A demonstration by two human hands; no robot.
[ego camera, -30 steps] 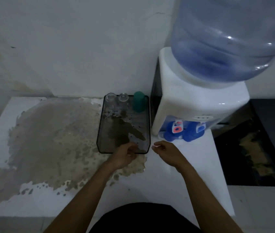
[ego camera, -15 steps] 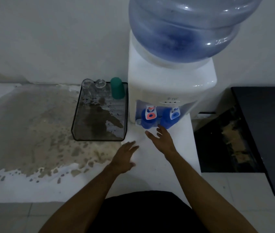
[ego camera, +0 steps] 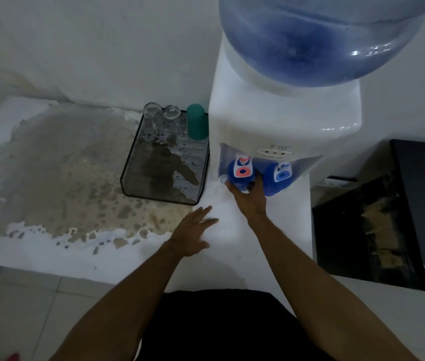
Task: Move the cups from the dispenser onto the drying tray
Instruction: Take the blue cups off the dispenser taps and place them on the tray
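Fingers of the right hand [ego camera: 249,198] curl round the blue cup [ego camera: 240,175] under the dispenser [ego camera: 284,121], ready to lift it toward the mesh drying tray [ego camera: 138,175] left of the dispenser. Half a second ago that hand was open, short of the cup. Left hand [ego camera: 193,234] hovers spread over the table [ego camera: 227,246].

Right hand [ego camera: 249,200] reaches forward, fingers curled; left hand [ego camera: 193,234] lies flat, fingers spread.

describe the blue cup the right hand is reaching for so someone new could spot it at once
Find the white water dispenser. Two blue cups sit under its taps; it is the blue cup nearer the drying tray, touched by the right hand. Its tap has a red mark, unlike the neighbour's blue one.
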